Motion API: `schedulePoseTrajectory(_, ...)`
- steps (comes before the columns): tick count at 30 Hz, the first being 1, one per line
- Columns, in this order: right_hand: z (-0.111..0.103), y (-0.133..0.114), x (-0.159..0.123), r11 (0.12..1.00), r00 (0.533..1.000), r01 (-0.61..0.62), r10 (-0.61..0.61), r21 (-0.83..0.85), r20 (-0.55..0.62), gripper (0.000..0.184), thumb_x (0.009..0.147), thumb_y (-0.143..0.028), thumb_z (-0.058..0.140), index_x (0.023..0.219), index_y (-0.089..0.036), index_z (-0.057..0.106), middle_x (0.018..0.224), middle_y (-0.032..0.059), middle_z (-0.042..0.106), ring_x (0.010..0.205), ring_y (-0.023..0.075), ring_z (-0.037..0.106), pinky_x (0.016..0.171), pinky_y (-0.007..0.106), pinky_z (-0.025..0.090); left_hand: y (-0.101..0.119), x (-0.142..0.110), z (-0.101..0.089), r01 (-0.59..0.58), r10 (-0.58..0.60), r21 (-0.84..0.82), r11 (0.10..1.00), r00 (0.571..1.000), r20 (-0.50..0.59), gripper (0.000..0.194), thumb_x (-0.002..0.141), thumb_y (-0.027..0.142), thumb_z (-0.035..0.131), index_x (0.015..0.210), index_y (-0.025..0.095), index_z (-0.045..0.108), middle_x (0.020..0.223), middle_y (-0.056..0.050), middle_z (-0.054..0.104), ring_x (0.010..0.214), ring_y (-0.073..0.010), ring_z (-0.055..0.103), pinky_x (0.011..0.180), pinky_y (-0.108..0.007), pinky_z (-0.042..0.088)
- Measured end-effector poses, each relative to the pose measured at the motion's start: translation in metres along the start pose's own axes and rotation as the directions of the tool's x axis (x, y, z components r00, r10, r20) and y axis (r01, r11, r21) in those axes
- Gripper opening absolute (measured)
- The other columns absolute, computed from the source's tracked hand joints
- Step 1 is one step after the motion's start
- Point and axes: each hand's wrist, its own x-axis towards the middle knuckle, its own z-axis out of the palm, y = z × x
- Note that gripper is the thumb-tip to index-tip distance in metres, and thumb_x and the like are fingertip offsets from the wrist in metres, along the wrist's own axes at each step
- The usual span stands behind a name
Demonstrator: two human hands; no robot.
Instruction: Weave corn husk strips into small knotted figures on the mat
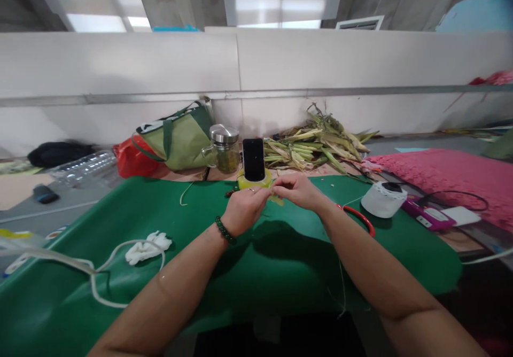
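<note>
My left hand, with a ring and a dark green bead bracelet, is closed in a pinch over the green mat. Opposite it my right hand is pinched too, its fingertips meeting the left ones. Between them shows a small pale yellow-green strip, which looks like a piece of plant leaf; the fingers hide part of it. Just beyond the hands a black-screened phone leans upright at a yellow tape roll.
Dried leaves and stalks are heaped at the back, beside a glass jug and a green bag. On the right are a white thread spool, a red handle and pink cloth. A white cable and crumpled tissue lie left.
</note>
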Motion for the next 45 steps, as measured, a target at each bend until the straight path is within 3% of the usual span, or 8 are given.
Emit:
schedulePoseTrajectory(10,-0.005,0.010,-0.002,0.998,0.995,0.013,-0.008,-0.055,0.097,0.023,0.079,-0.035,0.058,0.069,-0.016,0.066,0.058,0.0000,0.059,0.053,0.0115,0.053,0.050,0.023,0.039,0.002,0.002,0.003,-0.012,0.002,0.083,0.996,0.994,0.111,0.029,0.091,0.019,0.040,0.097,0.019,0.068,0.073,-0.006,0.064,0.066,-0.0164,0.058,0.062,-0.025,0.040)
schedulePoseTrajectory(17,-0.008,0.006,-0.007,0.930,0.987,0.159,-0.145,-0.332,0.067,0.021,0.087,-0.030,0.050,0.076,-0.019,0.063,0.071,0.0028,0.061,0.065,0.0145,0.052,0.061,0.026,0.039,-0.001,0.004,0.002,0.110,-0.081,-0.146,0.983,0.978,0.190,0.021,0.089,0.021,0.045,0.088,0.019,0.066,0.077,-0.005,0.067,0.070,-0.0169,0.060,0.065,-0.026,0.042)
schedulePoseTrajectory(21,-0.009,0.003,-0.010,0.918,0.983,0.184,-0.174,-0.351,0.060,0.023,0.090,-0.031,0.046,0.078,-0.020,0.062,0.070,0.0025,0.059,0.066,0.0155,0.052,0.064,0.028,0.039,0.000,0.005,0.003,0.262,-0.199,-0.429,0.865,0.962,0.185,0.013,0.082,0.015,0.049,0.085,0.018,0.061,0.075,-0.002,0.065,0.070,-0.0151,0.060,0.068,-0.026,0.046)
schedulePoseTrajectory(25,-0.005,0.000,-0.011,0.922,0.974,0.215,-0.227,-0.322,0.002,0.020,0.089,-0.031,0.049,0.078,-0.021,0.063,0.074,0.0034,0.062,0.070,0.0173,0.055,0.066,0.029,0.041,0.006,0.006,0.008,0.414,-0.293,-0.688,0.596,0.910,0.294,0.025,0.081,0.023,0.055,0.104,0.017,0.059,0.079,-0.003,0.064,0.069,-0.0145,0.061,0.063,-0.026,0.051)
schedulePoseTrajectory(28,0.000,-0.002,-0.012,0.913,0.963,0.248,-0.269,-0.324,-0.020,0.020,0.089,-0.029,0.049,0.077,-0.021,0.062,0.075,0.0037,0.063,0.072,0.0175,0.055,0.069,0.030,0.042,0.009,0.006,0.011,0.489,-0.287,-0.757,0.433,0.871,0.398,0.021,0.080,0.033,0.057,0.086,0.015,0.065,0.076,-0.003,0.064,0.065,-0.0134,0.060,0.059,-0.025,0.053)
schedulePoseTrajectory(36,0.010,-0.002,-0.015,0.898,0.954,0.287,-0.299,-0.333,0.016,0.020,0.090,-0.024,0.044,0.074,-0.021,0.056,0.073,0.0036,0.059,0.070,0.0162,0.053,0.066,0.028,0.041,0.004,0.002,0.010,0.569,-0.294,-0.706,0.423,0.823,0.487,0.018,0.074,0.027,0.060,0.061,0.015,0.061,0.060,-0.001,0.065,0.060,-0.0141,0.063,0.061,-0.026,0.054)
schedulePoseTrajectory(40,0.003,-0.005,-0.016,0.914,0.942,0.255,-0.308,-0.314,-0.131,0.020,0.091,-0.028,0.042,0.078,-0.020,0.055,0.076,0.0047,0.060,0.072,0.0165,0.053,0.068,0.029,0.042,0.005,-0.001,0.012,0.575,-0.264,-0.655,0.490,0.814,0.518,0.014,0.070,0.028,0.068,0.063,0.015,0.067,0.057,-0.001,0.066,0.057,-0.0149,0.062,0.059,-0.026,0.054)
schedulePoseTrajectory(45,-0.002,-0.005,-0.020,0.957,0.980,0.172,-0.191,-0.234,-0.059,0.019,0.088,-0.035,0.052,0.084,-0.019,0.059,0.077,0.0035,0.061,0.068,0.0146,0.054,0.064,0.027,0.043,0.006,0.003,0.006,0.595,-0.318,-0.730,0.336,0.801,0.507,0.024,0.073,0.037,0.069,0.079,0.014,0.070,0.067,-0.002,0.069,0.064,-0.0161,0.066,0.067,-0.030,0.056)
